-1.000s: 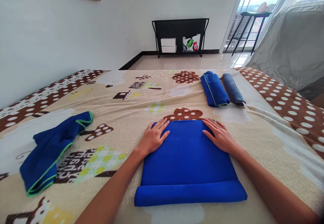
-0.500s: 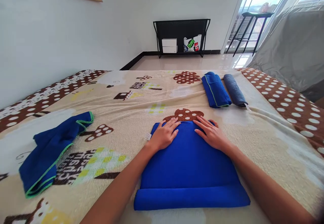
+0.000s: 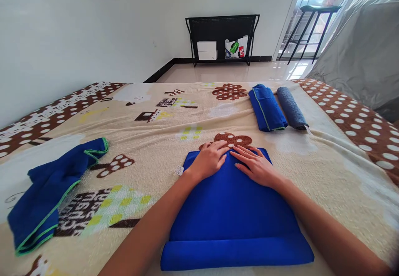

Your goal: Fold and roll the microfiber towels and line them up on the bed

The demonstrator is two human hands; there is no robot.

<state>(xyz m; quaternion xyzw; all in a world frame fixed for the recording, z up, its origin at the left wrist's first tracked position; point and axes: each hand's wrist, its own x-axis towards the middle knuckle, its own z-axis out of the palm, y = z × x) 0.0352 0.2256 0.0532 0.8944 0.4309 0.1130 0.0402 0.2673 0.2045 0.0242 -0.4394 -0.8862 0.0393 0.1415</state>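
Note:
A bright blue towel (image 3: 235,209) lies on the bed in front of me, its near edge folded or rolled into a thick band. A small white tag sticks out at its far left. My left hand (image 3: 210,158) rests on the towel's far left part, fingers stretched toward the far edge. Beside it, my right hand (image 3: 256,166) lies flat on the far edge with its fingers spread. The two hands are close together, with a narrow gap between the fingertips. Neither hand grasps the cloth.
A crumpled dark blue cloth with green edging (image 3: 56,193) lies at the left. A rolled blue towel (image 3: 267,107) and a rolled grey-blue towel (image 3: 292,109) lie at the far right. They rest on a patterned blanket (image 3: 162,143). A black rack (image 3: 222,28) stands beyond.
My hands have slid toward each other along the towel's far edge. The view has tilted down slightly, and the towels have stayed in place on the bed.

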